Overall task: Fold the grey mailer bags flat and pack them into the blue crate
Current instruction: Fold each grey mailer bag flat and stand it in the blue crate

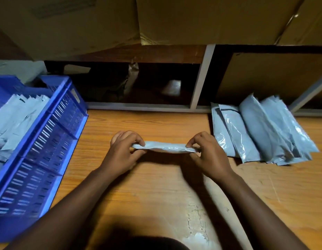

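Both hands are out over the middle of the wooden bench [156, 186], holding one grey mailer bag [165, 147] stretched between them. The left hand [123, 152] pinches the bag's left end, thumb under and fingers curled over the top. The right hand [208, 154] pinches the right end the same way. Both grips are closed tight on the bag. The bag looks folded into a narrow strip, lying roughly level. It casts a shadow on the bench just below it; I can't tell if it's touching the wood.

The blue crate [48, 141] sits at the left edge of the bench, slatted sides, angled a bit. There are packed bags [16, 120] inside it, stacked flat, with jagged top edges showing toward the far end. The crate is well apart from the left hand.

On the right is a loose pile of bags [261, 130], overlapping and fanned out, some puffed up and creased. The nearest edge is just beside the right hand, not touching it.

Behind the bench is a low shelf frame [201, 78] with dark open bays, and cardboard boxes [201, 18] stacked above. The bench surface is worn, with a pale patch of peeled finish near the front edge.
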`<action>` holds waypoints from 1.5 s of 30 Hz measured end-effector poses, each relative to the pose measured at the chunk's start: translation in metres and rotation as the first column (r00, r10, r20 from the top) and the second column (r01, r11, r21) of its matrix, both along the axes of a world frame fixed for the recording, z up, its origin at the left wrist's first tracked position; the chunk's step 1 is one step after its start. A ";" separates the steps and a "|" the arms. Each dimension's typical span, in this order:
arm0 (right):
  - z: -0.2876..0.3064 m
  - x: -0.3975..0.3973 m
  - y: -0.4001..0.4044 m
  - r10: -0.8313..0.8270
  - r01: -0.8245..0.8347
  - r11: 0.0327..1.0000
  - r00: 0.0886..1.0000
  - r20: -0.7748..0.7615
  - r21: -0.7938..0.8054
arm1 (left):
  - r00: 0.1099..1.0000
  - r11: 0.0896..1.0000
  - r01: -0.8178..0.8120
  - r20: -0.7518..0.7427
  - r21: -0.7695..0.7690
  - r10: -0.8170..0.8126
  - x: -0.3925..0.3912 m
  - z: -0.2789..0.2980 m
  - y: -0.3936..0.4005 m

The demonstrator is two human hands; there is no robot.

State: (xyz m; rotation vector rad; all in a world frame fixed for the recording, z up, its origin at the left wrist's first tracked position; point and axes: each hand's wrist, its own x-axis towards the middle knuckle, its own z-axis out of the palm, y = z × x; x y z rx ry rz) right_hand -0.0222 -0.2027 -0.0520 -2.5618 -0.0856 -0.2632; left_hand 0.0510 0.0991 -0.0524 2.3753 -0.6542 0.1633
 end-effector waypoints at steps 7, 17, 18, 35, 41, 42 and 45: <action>-0.042 -0.031 0.005 0.090 -0.090 0.987 0.996 -0.006 -0.131 | 0.991 0.982 0.131 0.015 0.136 -0.134 -0.027 -0.052 0.005; -0.035 0.008 0.030 0.007 -0.030 0.981 0.993 -0.121 -0.191 | 0.996 0.986 0.092 -0.022 0.140 -0.089 -0.014 -0.053 -0.036; -0.042 0.015 0.043 -0.006 -0.025 0.980 0.987 -0.158 -0.196 | 0.995 0.976 0.096 -0.050 0.194 -0.088 -0.008 -0.054 -0.047; -0.081 0.037 0.074 -0.002 -0.084 0.932 0.972 -0.237 -0.353 | 0.996 0.909 -0.090 0.015 0.408 0.092 -0.005 -0.091 -0.066; -0.077 0.043 0.073 0.022 -0.115 0.934 0.964 -0.265 -0.338 | 0.994 0.873 -0.088 -0.021 0.481 0.112 -0.005 -0.081 -0.070; -0.077 0.043 0.072 0.030 -0.119 0.939 0.963 -0.267 -0.323 | 0.992 0.871 -0.091 -0.035 0.484 0.123 -0.007 -0.079 -0.071; -0.074 0.042 0.068 0.065 -0.140 0.953 0.961 -0.270 -0.268 | 0.987 0.869 -0.063 -0.098 0.491 0.127 -0.009 -0.071 -0.071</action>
